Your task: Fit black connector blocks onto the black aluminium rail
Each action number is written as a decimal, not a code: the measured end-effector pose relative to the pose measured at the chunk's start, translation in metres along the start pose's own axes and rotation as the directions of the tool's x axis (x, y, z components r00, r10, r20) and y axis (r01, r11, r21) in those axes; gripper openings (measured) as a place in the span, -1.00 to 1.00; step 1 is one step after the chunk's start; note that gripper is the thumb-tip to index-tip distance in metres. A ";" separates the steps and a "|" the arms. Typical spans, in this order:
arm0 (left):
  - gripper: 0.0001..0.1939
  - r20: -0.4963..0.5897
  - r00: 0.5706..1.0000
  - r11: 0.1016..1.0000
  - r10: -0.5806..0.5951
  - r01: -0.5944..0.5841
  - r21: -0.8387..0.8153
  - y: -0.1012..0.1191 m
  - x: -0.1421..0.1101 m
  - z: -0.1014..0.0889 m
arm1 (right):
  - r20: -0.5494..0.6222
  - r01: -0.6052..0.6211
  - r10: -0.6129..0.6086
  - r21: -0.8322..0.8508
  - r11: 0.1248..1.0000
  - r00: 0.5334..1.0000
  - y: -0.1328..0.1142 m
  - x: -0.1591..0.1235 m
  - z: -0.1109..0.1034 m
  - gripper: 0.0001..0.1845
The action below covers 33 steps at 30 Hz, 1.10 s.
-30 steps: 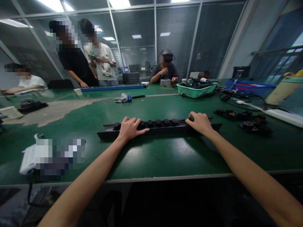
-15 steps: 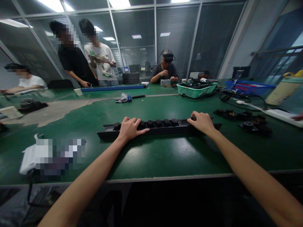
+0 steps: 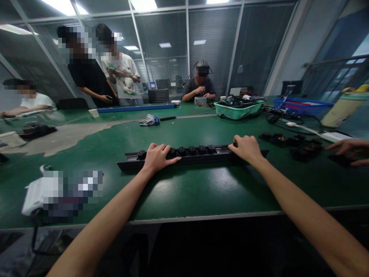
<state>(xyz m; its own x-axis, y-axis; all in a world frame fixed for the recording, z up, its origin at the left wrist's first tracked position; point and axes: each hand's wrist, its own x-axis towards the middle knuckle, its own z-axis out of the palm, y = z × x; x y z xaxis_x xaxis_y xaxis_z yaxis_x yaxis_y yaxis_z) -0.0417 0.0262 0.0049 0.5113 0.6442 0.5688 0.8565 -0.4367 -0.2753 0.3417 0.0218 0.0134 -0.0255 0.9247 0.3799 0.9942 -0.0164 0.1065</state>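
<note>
The black rail (image 3: 225,158) lies lengthwise on the green table (image 3: 187,196), across the front of the wearer, with its middle at 3 o'clock from the left hand (image 3: 157,158) and at 9 o'clock from the right hand (image 3: 246,149). The left hand is clasped across the rail, fingers bent over the top and thumb laid along the near wall toward 3 o'clock; the rail's end projects past this hand at 9 o'clock, where one black part (image 3: 141,154) sits in the channel. A row of black parts (image 3: 192,150) is seated between the hands — the nearest partly covered by the left fingers, the last stopping short of the right hand. The right hand is at the opposite end, thumb and fingers pinched on a small dark piece (image 3: 235,144) at the channel; contact between piece and rail cannot be determined. The rail's other end shows just beyond the right wrist, at 4 o'clock. Loose dark components (image 3: 278,139) lie at 3 o'clock from the right hand, and farther out on that bearing another person's hand (image 3: 347,148) is over a dark item, blurred. A green basket (image 3: 239,110) stands at 12 o'clock from the right hand — a blue basket (image 3: 302,106) at 2 o'clock. A crumpled grey-blue cloth (image 3: 149,120) lies at 12 o'clock from the left hand.
</note>
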 end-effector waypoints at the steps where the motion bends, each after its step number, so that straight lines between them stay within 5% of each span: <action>1: -0.33 0.000 1.000 1.000 0.000 0.000 -0.002 0.000 0.000 0.000 | 0.002 0.004 -0.004 -0.016 1.000 1.000 0.000 0.000 -0.001 -0.56; 14: -0.33 -0.007 1.000 1.000 0.003 -0.003 0.003 0.000 0.000 0.001 | 0.126 -0.083 0.080 0.015 0.996 0.989 0.000 -0.001 -0.004 -0.52; 33: -0.36 -0.002 1.000 1.000 0.011 -0.011 0.019 -0.001 0.000 0.001 | 0.111 -0.195 0.186 0.078 0.978 0.976 0.002 -0.002 -0.002 -0.51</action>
<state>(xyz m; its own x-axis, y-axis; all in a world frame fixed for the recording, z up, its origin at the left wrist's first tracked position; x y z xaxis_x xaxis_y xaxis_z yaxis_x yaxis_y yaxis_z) -0.0420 0.0275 0.0041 0.5209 0.6379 0.5672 0.8518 -0.4321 -0.2963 0.3433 0.0192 0.0152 0.1717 0.9419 0.2887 0.9851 -0.1668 -0.0415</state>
